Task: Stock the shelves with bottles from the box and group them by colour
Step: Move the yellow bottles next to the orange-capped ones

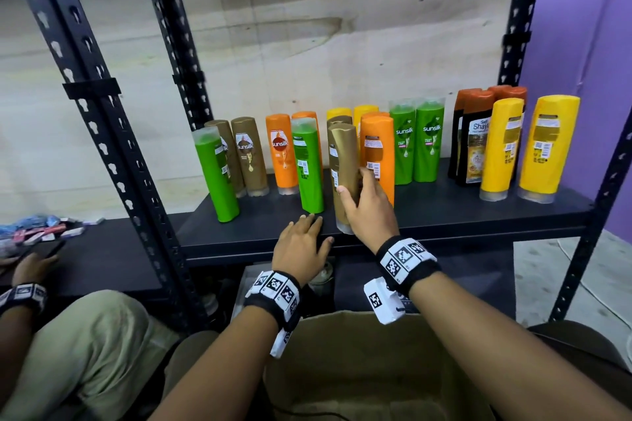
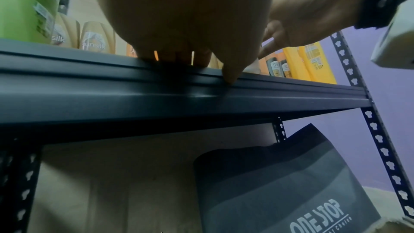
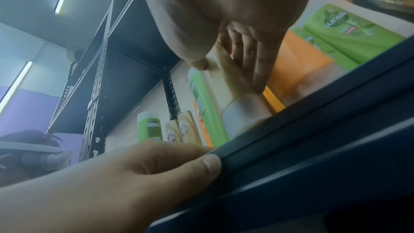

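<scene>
My right hand (image 1: 354, 181) grips a gold bottle (image 1: 343, 154) standing tilted at the front of the dark shelf (image 1: 444, 215); thumb on its left side, fingers behind. In the right wrist view, that hand (image 3: 228, 77) clasps the bottle (image 3: 243, 111) just above its cap. My left hand (image 1: 318, 229) lies flat on the shelf's front edge, empty, and in its wrist view (image 2: 208, 66) the thumb touches the rim (image 2: 112, 81). Green (image 1: 309, 167), gold (image 1: 248, 154), orange (image 1: 378, 147), yellow (image 1: 547, 143) and black bottles (image 1: 473, 140) stand mixed. The cardboard box (image 1: 359, 369) sits between my forearms.
Another person's leg (image 1: 85, 345) and banded hand (image 1: 30, 270) are at the left, by a neighbouring shelf with small packets (image 1: 41, 229). A black bag (image 2: 280, 183) leans under the shelf. Slotted uprights (image 1: 99, 106) frame the bay. Bare shelf lies in front of the green pair (image 1: 417, 143).
</scene>
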`<state>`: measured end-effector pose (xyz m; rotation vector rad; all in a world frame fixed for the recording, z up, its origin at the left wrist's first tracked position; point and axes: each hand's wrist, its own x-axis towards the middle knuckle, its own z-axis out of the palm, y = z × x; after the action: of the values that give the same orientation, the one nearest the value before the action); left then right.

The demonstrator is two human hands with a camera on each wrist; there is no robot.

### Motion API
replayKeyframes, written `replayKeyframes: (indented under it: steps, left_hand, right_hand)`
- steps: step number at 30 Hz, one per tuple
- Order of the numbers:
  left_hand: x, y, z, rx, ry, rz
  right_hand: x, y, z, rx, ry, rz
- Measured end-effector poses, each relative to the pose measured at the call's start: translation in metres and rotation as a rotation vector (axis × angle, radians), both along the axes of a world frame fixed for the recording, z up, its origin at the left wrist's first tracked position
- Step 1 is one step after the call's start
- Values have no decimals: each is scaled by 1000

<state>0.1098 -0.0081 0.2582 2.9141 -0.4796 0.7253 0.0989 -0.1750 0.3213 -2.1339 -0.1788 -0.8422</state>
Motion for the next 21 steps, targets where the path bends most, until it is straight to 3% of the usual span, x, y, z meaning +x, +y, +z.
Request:
replayKeyframes:
  steps: [11,21]
  left_hand:
    - [-8,-3,-6,-14,-13,44]
    - [-11,-6,-5,-31,-3,61]
  right_hand:
    - [11,10,11,-70,116,-73]
    - [8,10,5,-58,104,-67]
